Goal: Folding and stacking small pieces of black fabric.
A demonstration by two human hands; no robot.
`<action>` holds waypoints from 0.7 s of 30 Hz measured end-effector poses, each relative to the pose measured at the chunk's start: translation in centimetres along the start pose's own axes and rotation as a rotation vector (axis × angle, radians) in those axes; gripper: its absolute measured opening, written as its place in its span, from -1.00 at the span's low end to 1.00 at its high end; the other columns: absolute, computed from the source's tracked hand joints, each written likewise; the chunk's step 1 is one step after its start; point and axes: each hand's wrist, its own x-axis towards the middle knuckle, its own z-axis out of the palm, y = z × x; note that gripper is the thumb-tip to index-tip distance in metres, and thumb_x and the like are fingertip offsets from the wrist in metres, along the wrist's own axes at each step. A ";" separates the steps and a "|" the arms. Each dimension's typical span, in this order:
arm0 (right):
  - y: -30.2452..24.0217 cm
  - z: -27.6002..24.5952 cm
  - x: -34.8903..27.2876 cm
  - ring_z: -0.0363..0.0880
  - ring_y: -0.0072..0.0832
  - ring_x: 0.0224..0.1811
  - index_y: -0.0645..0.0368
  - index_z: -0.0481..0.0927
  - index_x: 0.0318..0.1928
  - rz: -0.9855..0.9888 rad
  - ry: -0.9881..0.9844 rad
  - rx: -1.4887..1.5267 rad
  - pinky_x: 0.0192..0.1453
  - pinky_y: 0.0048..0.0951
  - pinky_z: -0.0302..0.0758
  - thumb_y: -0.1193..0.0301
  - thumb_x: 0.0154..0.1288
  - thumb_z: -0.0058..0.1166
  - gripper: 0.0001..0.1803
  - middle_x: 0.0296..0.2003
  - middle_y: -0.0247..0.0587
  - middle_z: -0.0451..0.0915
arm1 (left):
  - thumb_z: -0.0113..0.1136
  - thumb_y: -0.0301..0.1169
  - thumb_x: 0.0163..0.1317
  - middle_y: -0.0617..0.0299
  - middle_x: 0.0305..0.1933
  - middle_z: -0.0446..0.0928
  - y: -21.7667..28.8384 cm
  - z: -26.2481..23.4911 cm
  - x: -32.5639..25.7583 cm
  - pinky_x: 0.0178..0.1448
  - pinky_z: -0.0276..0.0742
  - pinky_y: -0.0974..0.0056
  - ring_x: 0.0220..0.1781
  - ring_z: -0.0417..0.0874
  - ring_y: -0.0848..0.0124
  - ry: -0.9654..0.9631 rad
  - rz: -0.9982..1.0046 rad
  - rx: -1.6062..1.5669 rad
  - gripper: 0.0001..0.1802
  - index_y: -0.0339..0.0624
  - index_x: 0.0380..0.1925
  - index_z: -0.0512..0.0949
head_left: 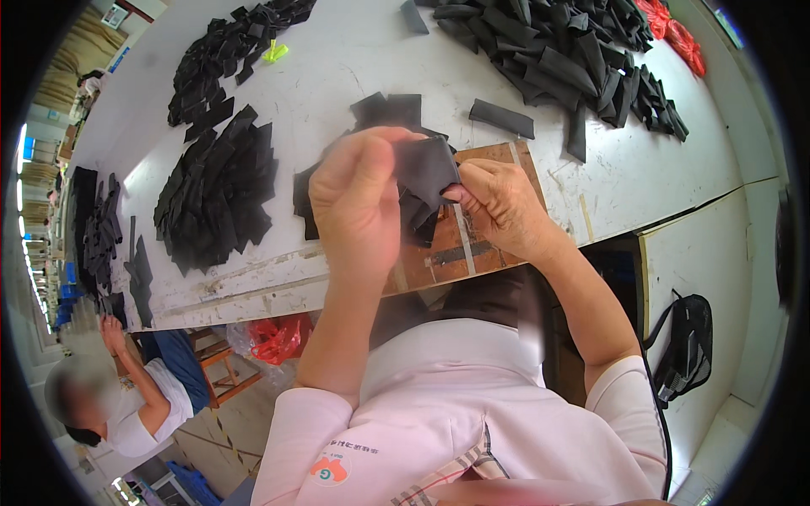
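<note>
A small folded piece of black fabric (424, 166) is held up between my two hands, over the near edge of the table. My left hand (363, 181) grips its left side, thumb up and fingers behind the cloth. At its right edge, the fingertips of my right hand (499, 202) pinch the cloth. Beneath lie a brown wooden board (516, 160) with pale strips across it and more black fabric pieces (386, 110), partly hidden by my hands. One flat black strip (501, 119) lies just beyond the board.
Piles of black fabric pieces lie at the left (215, 190), far left and far right (565, 63) of the white table (337, 51). A yellow-green tie (275, 52) and red plastic bags (679, 42) are farther back. At lower left, another person (143, 396) sits by the table. A black mesh bag (688, 346) hangs right.
</note>
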 end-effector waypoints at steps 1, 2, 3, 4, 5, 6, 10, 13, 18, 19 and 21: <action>0.0 0.0 -0.2 0.38 -0.18 -0.59 0.23 0.29 -0.57 0.004 0.004 0.013 -0.53 -0.29 0.27 0.36 0.13 0.03 -0.73 -0.67 -0.15 0.34 | -0.06 -0.43 0.23 -0.02 -0.30 0.53 -0.2 0.0 -0.1 -0.10 0.41 0.36 -0.25 0.52 0.40 0.006 -0.010 0.046 -0.78 -0.43 -0.30 0.47; -0.1 -0.2 -0.4 0.38 -0.18 -0.59 0.23 0.29 -0.57 0.001 0.005 0.011 -0.53 -0.29 0.27 0.36 0.13 0.03 -0.73 -0.67 -0.15 0.34 | -0.08 -0.41 0.24 -0.01 -0.29 0.53 -0.2 0.2 0.0 -0.10 0.40 0.36 -0.26 0.52 0.40 0.013 0.014 0.040 -0.73 -0.45 -0.26 0.46; -0.3 -0.2 -0.6 0.39 -0.18 -0.58 0.23 0.29 -0.57 0.065 -0.022 0.056 -0.53 -0.29 0.28 0.35 0.13 0.03 -0.72 -0.67 -0.15 0.34 | -0.08 -0.41 0.24 -0.01 -0.29 0.53 0.0 0.4 0.0 -0.10 0.40 0.36 -0.26 0.52 0.40 0.011 0.018 0.042 -0.73 -0.45 -0.26 0.46; -0.3 -0.2 -0.7 0.40 -0.18 -0.57 0.23 0.28 -0.57 0.131 -0.049 0.102 -0.52 -0.29 0.28 0.34 0.13 0.03 -0.71 -0.68 -0.14 0.35 | -0.09 -0.40 0.23 0.01 -0.29 0.52 0.3 0.8 -0.1 -0.11 0.40 0.38 -0.26 0.52 0.41 0.037 -0.014 0.027 -0.71 -0.46 -0.23 0.44; -0.5 -0.5 -0.6 0.40 -0.18 -0.57 0.23 0.28 -0.57 0.128 -0.048 0.104 -0.52 -0.29 0.28 0.34 0.13 0.03 -0.71 -0.68 -0.14 0.35 | -0.09 -0.39 0.23 0.02 -0.29 0.52 0.5 1.0 -0.1 -0.11 0.39 0.39 -0.27 0.52 0.43 0.064 -0.047 0.012 -0.69 -0.48 -0.19 0.43; -1.0 -0.9 -0.5 0.40 -0.19 -0.58 0.23 0.28 -0.58 0.119 -0.036 0.084 -0.52 -0.30 0.28 0.32 0.14 0.02 -0.70 -0.69 -0.14 0.35 | -0.09 -0.39 0.23 0.02 -0.29 0.52 0.7 0.8 -0.2 -0.11 0.39 0.39 -0.27 0.52 0.43 0.071 -0.047 0.015 -0.69 -0.48 -0.19 0.43; -1.9 -1.2 -0.2 0.41 -0.18 -0.59 0.24 0.30 -0.61 0.073 0.001 0.013 -0.52 -0.29 0.30 0.30 0.13 0.02 -0.68 -0.70 -0.15 0.37 | 0.00 -0.41 0.18 0.15 -0.38 0.53 1.0 -0.2 0.1 -0.18 0.39 0.47 -0.35 0.51 0.50 0.033 -0.040 0.287 -0.74 -0.44 -0.26 0.49; -0.9 -0.8 0.3 0.41 -0.18 -0.60 0.24 0.34 -0.60 -0.027 -0.024 -0.148 -0.51 -0.28 0.31 0.29 0.10 0.05 -0.69 -0.69 -0.14 0.39 | 0.09 -0.48 0.12 0.24 -0.47 0.54 1.2 0.2 1.1 -0.26 0.40 0.51 -0.41 0.50 0.55 0.015 0.029 0.429 -0.84 -0.39 -0.38 0.54; -0.8 -5.0 3.3 0.35 -0.53 -0.62 0.22 0.47 -0.38 0.152 0.027 0.538 -0.51 -0.51 0.28 0.44 0.20 -0.08 -0.89 -0.67 -0.32 0.39 | 0.05 -0.57 0.13 0.20 -0.41 0.54 0.3 -1.7 0.3 -0.25 0.42 0.52 -0.40 0.51 0.56 0.087 0.096 0.347 -0.91 -0.35 -0.39 0.52; 0.4 -6.7 4.6 0.30 -0.67 -0.64 0.25 0.50 -0.30 0.213 0.135 0.736 -0.52 -0.62 0.24 0.32 0.29 -0.17 -0.75 -0.67 -0.38 0.38 | 0.04 -0.57 0.14 0.20 -0.40 0.54 -0.4 -1.8 -0.2 -0.25 0.42 0.52 -0.40 0.51 0.56 0.113 0.094 0.554 -0.92 -0.33 -0.39 0.51; 1.1 -6.9 5.5 0.33 -0.66 -0.63 0.26 0.47 -0.45 0.420 0.252 0.542 -0.55 -0.64 0.28 -0.03 0.27 -0.24 -0.45 -0.64 -0.33 0.42 | 0.12 -0.60 -0.01 0.22 -0.42 0.53 -1.6 -3.5 -2.5 -0.28 0.43 0.48 -0.41 0.52 0.52 0.015 -0.004 1.025 -0.91 -0.28 -0.43 0.49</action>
